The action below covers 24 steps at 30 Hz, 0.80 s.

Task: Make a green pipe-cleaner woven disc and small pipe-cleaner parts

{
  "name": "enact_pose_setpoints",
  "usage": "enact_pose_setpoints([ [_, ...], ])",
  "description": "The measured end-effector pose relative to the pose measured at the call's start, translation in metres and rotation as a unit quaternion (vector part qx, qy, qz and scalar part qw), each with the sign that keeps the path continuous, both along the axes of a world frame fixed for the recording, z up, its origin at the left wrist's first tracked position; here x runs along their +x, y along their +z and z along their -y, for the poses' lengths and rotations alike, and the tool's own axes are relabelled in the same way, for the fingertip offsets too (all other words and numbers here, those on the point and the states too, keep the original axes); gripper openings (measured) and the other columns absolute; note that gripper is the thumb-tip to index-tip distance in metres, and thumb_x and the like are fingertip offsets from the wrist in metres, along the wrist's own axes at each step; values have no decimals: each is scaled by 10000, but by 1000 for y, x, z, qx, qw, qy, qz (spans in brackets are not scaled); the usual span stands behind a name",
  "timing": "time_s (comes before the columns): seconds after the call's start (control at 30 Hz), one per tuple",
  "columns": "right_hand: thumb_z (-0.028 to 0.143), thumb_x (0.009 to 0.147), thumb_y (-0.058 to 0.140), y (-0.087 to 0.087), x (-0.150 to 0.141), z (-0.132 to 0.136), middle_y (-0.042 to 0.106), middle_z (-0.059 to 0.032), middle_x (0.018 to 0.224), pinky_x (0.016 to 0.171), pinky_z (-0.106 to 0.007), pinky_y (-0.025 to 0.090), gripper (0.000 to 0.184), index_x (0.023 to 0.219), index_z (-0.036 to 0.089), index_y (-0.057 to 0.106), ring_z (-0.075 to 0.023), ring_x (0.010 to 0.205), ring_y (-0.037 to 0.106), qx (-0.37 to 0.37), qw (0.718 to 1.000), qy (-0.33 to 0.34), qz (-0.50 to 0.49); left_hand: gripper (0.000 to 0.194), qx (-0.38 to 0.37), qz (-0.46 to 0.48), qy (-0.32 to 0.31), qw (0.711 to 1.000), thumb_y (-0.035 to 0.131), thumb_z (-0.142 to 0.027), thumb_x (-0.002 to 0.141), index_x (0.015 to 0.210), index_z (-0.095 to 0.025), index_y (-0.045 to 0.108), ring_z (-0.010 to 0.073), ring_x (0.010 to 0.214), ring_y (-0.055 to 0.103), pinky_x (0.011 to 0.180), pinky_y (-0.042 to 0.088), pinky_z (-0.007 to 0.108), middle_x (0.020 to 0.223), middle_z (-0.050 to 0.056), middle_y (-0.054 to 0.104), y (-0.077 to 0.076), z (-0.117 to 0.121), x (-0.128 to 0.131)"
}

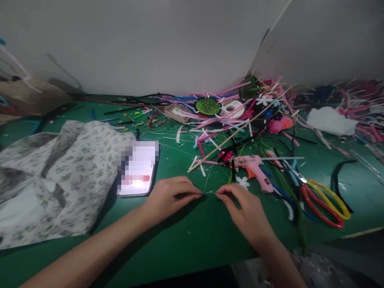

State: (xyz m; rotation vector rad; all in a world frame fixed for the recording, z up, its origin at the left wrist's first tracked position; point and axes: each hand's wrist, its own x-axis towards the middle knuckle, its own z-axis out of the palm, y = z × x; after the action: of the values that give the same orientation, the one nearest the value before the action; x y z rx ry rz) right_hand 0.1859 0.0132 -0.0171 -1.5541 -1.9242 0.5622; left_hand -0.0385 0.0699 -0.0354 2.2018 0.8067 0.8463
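Clearly, the thin strand [207,193] spans the small gap between both hands, above the near part of the green table [186,240]. The left hand [169,197] has its fingers pinched on one end; the right hand [247,210] has its fingers closed together beside the small knot [213,192] at the other, though whether they grip anything is too fine to tell. Being so slight and held only by the tips, the strand could slip out or twist, and its faintness would make it hard to find again. Loose clear threads just beyond might snag it.

The phone [139,170] lies just beside the left wrist, near the patterned cloth [81,172], and could be nudged. Past the right hand, the white flower [243,183] and pink glue gun [255,168] crowd in; if the nozzle is hot, a stray reach could burn. The scissors [324,202] lie to the right, over green stems. Farther back, a wooden stick [234,134] slants across tangled pipe cleaners, hampering access to the green dish [208,106] and white roll [237,110] near the wall [150,48].
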Motion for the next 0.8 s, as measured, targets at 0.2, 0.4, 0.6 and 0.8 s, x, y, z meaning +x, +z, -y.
enact_pose_setpoints([
  [0.2,221,922,481,0,0,0,685,-12,897,734,-265,516,138,897,242,615,-158,843,651,-1,1000,4,8,150,-6,3,-1,1000,602,-223,898,946,-207,744,126,753,672,665,515,208,834,33,724,2,0,0],
  [0.4,224,928,471,0,1,-2,680,-14,891,711,-265,514,148,892,242,612,-161,838,644,-6,1000,13,11,149,-8,1,-3,1000,602,-226,898,946,-210,742,126,760,670,661,517,212,834,31,722,1,0,1],
  [0.6,201,925,486,-1,1,-2,669,-5,880,741,-273,496,125,879,238,596,-157,847,632,2,1000,22,11,145,-7,2,-3,1000,607,-215,896,950,-206,741,124,771,670,679,516,212,842,28,723,1,1,0],
  [0.8,214,931,494,0,0,1,664,-4,892,733,-266,491,116,892,241,599,-155,847,625,-9,1000,9,-2,140,-14,4,-3,1000,613,-214,893,952,-204,740,119,766,668,676,512,204,845,25,718,2,0,1],
])
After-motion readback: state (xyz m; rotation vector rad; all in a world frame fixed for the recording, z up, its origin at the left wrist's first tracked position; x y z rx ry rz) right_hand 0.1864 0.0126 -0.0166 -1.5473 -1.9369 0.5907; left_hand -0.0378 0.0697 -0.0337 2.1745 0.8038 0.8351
